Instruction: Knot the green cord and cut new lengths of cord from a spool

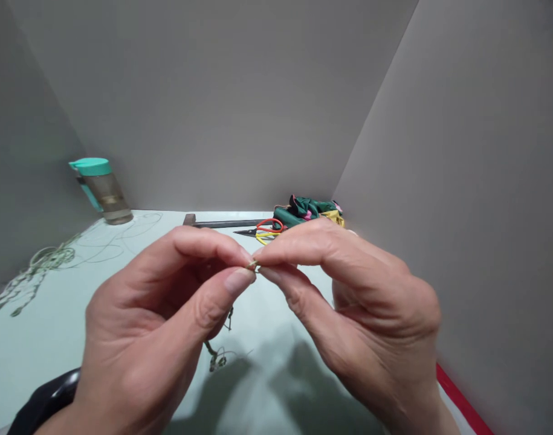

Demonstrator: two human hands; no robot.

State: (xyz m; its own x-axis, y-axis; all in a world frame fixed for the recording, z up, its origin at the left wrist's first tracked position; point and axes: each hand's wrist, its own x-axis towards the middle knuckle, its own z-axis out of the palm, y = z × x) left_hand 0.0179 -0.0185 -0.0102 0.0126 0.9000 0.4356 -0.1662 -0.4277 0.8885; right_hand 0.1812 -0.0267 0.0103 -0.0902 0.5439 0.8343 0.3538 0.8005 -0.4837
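Thumb and forefinger of my left hand (167,326) pinch a thin green cord (252,264), of which only a small knotted or looped bit shows between the fingertips. My right hand (358,302) pinches the same bit from the other side, its fingertips almost touching the left ones. Below my left hand hangs a darker knotted end of green cord (218,360) with loose thin strands. Most of the cord is hidden behind the left fingers. Both hands are raised over the pale table (258,393).
A bottle with a turquoise lid (113,199) stands at the back left. Near it lies a bundle of knotted green cords (49,260). At the back are a dark bar (231,223), scissors with red and yellow handles (246,232) and a green cloth bundle (298,212). Grey walls enclose the table.
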